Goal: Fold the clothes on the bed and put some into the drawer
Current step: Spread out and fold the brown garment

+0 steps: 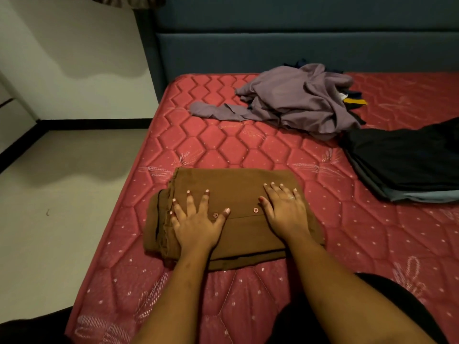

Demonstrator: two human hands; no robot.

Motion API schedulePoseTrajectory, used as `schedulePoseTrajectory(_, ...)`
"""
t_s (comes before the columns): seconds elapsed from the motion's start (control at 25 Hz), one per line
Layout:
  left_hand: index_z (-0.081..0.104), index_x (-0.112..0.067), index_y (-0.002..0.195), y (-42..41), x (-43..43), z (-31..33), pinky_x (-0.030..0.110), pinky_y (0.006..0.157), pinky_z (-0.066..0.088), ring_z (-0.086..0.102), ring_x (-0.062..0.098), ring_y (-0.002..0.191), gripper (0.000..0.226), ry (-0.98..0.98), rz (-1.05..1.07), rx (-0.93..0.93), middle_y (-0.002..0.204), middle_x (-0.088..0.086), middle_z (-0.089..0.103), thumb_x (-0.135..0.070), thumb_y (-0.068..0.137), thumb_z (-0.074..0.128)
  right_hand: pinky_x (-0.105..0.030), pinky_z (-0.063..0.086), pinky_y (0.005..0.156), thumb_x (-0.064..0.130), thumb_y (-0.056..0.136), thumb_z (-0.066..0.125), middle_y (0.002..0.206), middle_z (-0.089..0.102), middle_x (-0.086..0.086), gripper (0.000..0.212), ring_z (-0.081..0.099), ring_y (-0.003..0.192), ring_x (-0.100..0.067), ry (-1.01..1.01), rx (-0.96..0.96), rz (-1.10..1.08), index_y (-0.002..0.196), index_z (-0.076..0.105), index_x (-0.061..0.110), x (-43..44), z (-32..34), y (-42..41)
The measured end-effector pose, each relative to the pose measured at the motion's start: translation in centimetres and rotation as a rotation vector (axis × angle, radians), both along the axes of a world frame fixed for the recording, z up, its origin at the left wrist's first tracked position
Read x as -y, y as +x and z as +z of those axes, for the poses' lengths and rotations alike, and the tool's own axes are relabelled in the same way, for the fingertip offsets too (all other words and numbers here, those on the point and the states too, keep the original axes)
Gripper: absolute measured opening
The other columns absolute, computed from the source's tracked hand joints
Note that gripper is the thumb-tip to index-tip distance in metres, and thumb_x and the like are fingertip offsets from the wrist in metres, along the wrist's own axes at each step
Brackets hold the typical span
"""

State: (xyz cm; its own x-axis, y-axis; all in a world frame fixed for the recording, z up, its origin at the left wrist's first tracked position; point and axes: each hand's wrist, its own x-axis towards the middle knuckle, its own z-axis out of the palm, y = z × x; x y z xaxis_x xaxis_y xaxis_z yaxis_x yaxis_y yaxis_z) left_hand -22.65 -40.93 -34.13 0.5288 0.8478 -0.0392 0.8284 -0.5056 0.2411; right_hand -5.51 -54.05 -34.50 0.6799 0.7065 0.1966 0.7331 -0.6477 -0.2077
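A brown buttoned garment (pixel 238 184) lies folded into a rectangle on the red quilted mattress (pixel 248 142), near its front left corner. My left hand (pixel 196 219) rests flat on the left half of it with fingers spread. On the right half lies my right hand (pixel 285 209), flat too, with a ring on one finger. Two small buttons show between my hands. Further back, a crumpled mauve garment (pixel 295 100) lies in a heap over some darker pieces.
A black garment (pixel 407 160) lies spread at the right edge over a grey-blue layer. A dark blue padded headboard (pixel 298 48) runs along the back. Pale floor (pixel 69 170) and a wall with a black skirting lie to the left of the bed.
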Motion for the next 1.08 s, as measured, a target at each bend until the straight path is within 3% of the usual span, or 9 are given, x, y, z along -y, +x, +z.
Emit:
schedulePoseTrajectory(0.24, 0.017, -0.039, 0.151, 0.2, 0.1, -0.5, 0.054, 0.115, 0.011, 0.004, 0.04, 0.145, 0.081, 0.026, 0.015, 0.036, 0.161, 0.006, 0.007, -0.08, 0.081, 0.027, -0.043, 0.026, 0.115, 0.05, 0.095, 0.023, 0.146, 0.047, 0.003, 0.058, 0.037, 0.138, -0.02, 0.358, -0.156, -0.053, 0.137, 0.052, 0.023, 0.6, 0.5, 0.8)
schedulePoseTrajectory(0.4, 0.015, -0.04, 0.151, 0.1, 0.1, -0.3, 0.053, 0.115, 0.009, 0.002, 0.04, 0.145, 0.081, 0.009, 0.0, 0.031, 0.162, 0.006, 0.004, -0.079, 0.082, 0.027, -0.044, 0.007, 0.119, 0.042, 0.103, 0.023, 0.154, 0.032, 0.013, 0.047, 0.021, 0.145, -0.014, 0.17, -0.343, -0.279, 0.145, 0.039, 0.028, 1.0, 0.4, 1.7)
schedulePoseTrajectory(0.52, 0.013, -0.04, 0.151, 0.0, 0.1, -0.1, 0.052, 0.116, 0.007, 0.001, 0.039, 0.146, 0.08, 0.001, 0.002, 0.031, 0.162, 0.006, 0.003, -0.078, 0.083, 0.027, -0.043, 0.019, 0.114, 0.047, 0.102, 0.022, 0.154, 0.035, -0.002, 0.054, 0.03, 0.14, -0.03, 0.188, -0.379, -0.366, 0.148, 0.035, 0.021, 1.1, 0.8, 2.3)
schedulePoseTrajectory(0.6, 0.012, -0.039, 0.152, -0.1, 0.2, -0.1, 0.051, 0.116, 0.006, 0.0, 0.038, 0.146, 0.077, 0.003, -0.008, 0.041, 0.162, 0.006, 0.003, -0.076, 0.085, 0.027, -0.043, 0.032, 0.106, 0.047, 0.101, 0.031, 0.142, 0.047, -0.018, 0.057, 0.043, 0.129, -0.037, 0.24, -0.444, -0.462, 0.141, 0.045, 0.009, 1.2, 1.4, 3.2)
schedulePoseTrajectory(0.76, 0.004, -0.034, 0.153, -0.7, 0.4, -0.2, 0.049, 0.117, 0.006, -0.002, 0.034, 0.147, 0.073, -0.027, -0.05, 0.05, 0.162, 0.007, 0.0, -0.067, 0.092, 0.027, -0.038, 0.05, 0.088, 0.05, 0.077, 0.074, 0.114, 0.066, -0.014, 0.071, 0.063, 0.101, -0.03, 0.374, -1.015, -0.494, 0.129, 0.055, 0.006, 2.4, 3.1, 5.0)
schedulePoseTrajectory(0.84, -0.003, -0.03, 0.153, -1.8, 0.5, 0.0, 0.047, 0.118, 0.005, -0.004, 0.03, 0.148, 0.073, -0.073, -0.086, 0.033, 0.162, 0.007, -0.004, -0.062, 0.095, 0.026, -0.04, 0.055, 0.083, 0.044, 0.064, 0.086, 0.109, 0.068, -0.011, 0.077, 0.065, 0.093, -0.028, 0.307, -1.195, -0.434, 0.127, 0.057, 0.011, 3.3, 4.5, 5.0)
schedulePoseTrajectory(0.96, -0.009, -0.025, 0.153, -2.6, 1.1, 1.7, 0.043, 0.118, -0.001, -0.008, 0.026, 0.148, 0.073, -0.311, -0.058, 0.097, 0.161, 0.007, -0.011, -0.057, 0.098, 0.027, -0.026, 0.054, 0.063, 0.011, 0.075, 0.079, 0.097, 0.068, -0.008, 0.05, 0.064, 0.076, -0.021, 0.494, -1.153, -0.25, 0.12, 0.058, 0.009, 2.9, 9.5, 3.1)
schedulePoseTrajectory(1.04, -0.005, -0.027, 0.153, -2.5, 2.4, 3.0, 0.042, 0.12, -0.001, -0.004, 0.025, 0.149, 0.078, -0.563, 0.032, 0.322, 0.162, 0.004, -0.005, -0.065, 0.094, 0.029, -0.029, 0.055, 0.07, 0.004, 0.073, 0.079, 0.101, 0.07, -0.005, 0.05, 0.066, 0.082, -0.02, 0.665, -0.926, -0.119, 0.118, 0.062, 0.016, 1.6, 13.7, 1.6)
schedulePoseTrajectory(1.08, -0.001, -0.032, 0.154, -1.9, 2.7, 4.7, 0.045, 0.12, 0.005, 0.004, 0.025, 0.149, 0.087, -0.743, 0.141, 0.548, 0.162, 0.002, 0.003, -0.075, 0.086, 0.032, -0.033, 0.056, 0.077, 0.007, 0.072, 0.08, 0.102, 0.07, -0.001, 0.048, 0.067, 0.088, -0.019, 0.709, -0.771, -0.05, 0.115, 0.065, 0.021, 0.8, 16.1, 0.4)
